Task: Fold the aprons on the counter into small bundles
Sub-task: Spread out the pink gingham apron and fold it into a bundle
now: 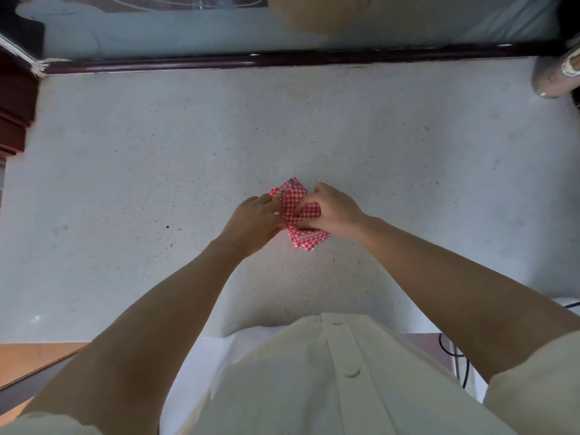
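Observation:
A red-and-white checked apron (295, 196) lies folded into a small thick bundle in the middle of the pale speckled counter (157, 171). My right hand (332, 211) grips the bundle's right side, with the fingers curled over the top fold and the thumb beneath it. My left hand (254, 221) rests against the bundle's left edge, fingers fairly straight and touching the cloth. The bundle's lower corner (309, 241) sticks out below both hands. No other apron is in view.
A dark wooden ledge (282, 59) runs along the counter's far edge, below a glass pane. A greyish rounded object (552, 76) sits at the far right corner. Dark red woodwork (15, 105) borders the left. A black cable (461, 362) hangs at the near right.

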A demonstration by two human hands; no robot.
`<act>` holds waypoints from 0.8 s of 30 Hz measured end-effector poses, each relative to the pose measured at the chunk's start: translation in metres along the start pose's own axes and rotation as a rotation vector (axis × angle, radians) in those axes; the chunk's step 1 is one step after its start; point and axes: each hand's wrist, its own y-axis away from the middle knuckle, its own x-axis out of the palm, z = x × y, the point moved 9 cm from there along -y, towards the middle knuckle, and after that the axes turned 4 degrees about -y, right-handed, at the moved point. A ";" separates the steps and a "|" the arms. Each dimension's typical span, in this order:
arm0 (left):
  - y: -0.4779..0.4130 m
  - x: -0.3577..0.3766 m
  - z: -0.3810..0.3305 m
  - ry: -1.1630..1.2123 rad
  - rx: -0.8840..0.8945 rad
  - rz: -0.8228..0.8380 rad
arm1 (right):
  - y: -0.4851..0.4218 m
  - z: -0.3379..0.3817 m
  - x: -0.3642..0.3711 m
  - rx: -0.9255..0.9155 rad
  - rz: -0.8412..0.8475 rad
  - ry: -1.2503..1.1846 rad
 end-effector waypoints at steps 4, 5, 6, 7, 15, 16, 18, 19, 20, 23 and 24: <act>0.000 -0.003 0.011 0.193 -0.052 -0.011 | -0.003 0.001 0.005 0.001 -0.047 0.018; 0.001 -0.006 0.014 0.232 -0.079 -0.035 | -0.003 0.000 0.005 0.003 -0.052 0.015; 0.003 -0.009 0.017 0.269 -0.112 -0.069 | -0.003 0.000 0.005 0.004 -0.057 0.011; 0.004 -0.012 0.020 0.313 -0.152 -0.103 | -0.003 0.000 0.006 0.007 -0.064 0.008; -0.020 0.003 0.004 0.541 -0.384 -0.140 | -0.006 -0.012 0.023 0.131 -0.056 -0.035; -0.022 0.005 0.006 0.574 -0.450 -0.157 | -0.007 -0.014 0.025 0.153 -0.034 -0.037; -0.023 0.011 0.009 0.627 -0.576 -0.178 | -0.008 -0.017 0.029 0.178 -0.015 -0.032; -0.024 0.014 0.010 0.637 -0.615 -0.178 | -0.009 -0.016 0.029 0.178 -0.013 -0.031; -0.026 0.016 0.010 0.643 -0.634 -0.174 | -0.009 -0.017 0.030 0.178 -0.011 -0.032; -0.029 0.019 0.008 0.639 -0.626 -0.164 | -0.006 -0.018 0.030 0.150 -0.012 -0.045; -0.030 0.019 0.008 0.639 -0.620 -0.161 | -0.005 -0.018 0.028 0.140 -0.011 -0.045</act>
